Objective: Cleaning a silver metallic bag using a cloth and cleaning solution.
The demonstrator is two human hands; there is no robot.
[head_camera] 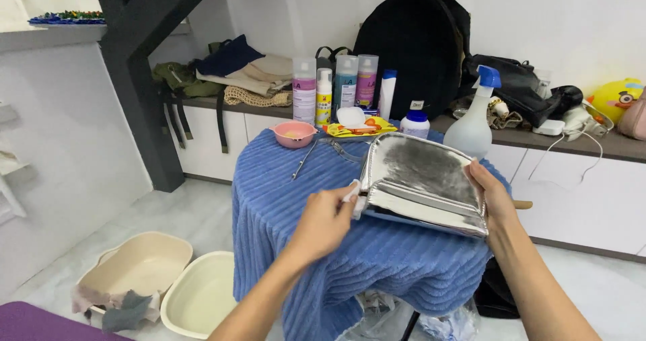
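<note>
A shiny silver metallic handbag (pixel 420 183) lies tilted on a worktop draped in a blue ribbed cloth (pixel 350 247), held between both hands. The right hand (pixel 490 196) grips the bag's right edge, fingers curled over the top and thumb side hidden behind the mirror-like flap. The left hand (pixel 323 221) is closed around a small white cloth or pad (pixel 352 194), pressing it against the bag's left edge; only a corner of the pad shows past the fingers, so its shape is hard to tell. A dark smudgy reflection covers the upper part of the bag, and its underside is out of sight.

Just beyond the left hand lie thin metal tools (pixel 316 154), too slim to identify, and past them a small pink bowl (pixel 294 134). Behind that sits a yellow packet with a white pad on it (pixel 353 122). Beyond the right hand stands a clear spray bottle with a blue trigger (pixel 474 122), and beside it a small white jar with a blue lid (pixel 416 120). Further back, a row of tall spray cans and bottles (pixel 340 85) stands on a dark shelf in front of a large black backpack (pixel 414 45). Below the left hand, on the floor, rest two cream plastic basins (pixel 168 280), one holding crumpled rags, both partly cut off by the arm.
</note>
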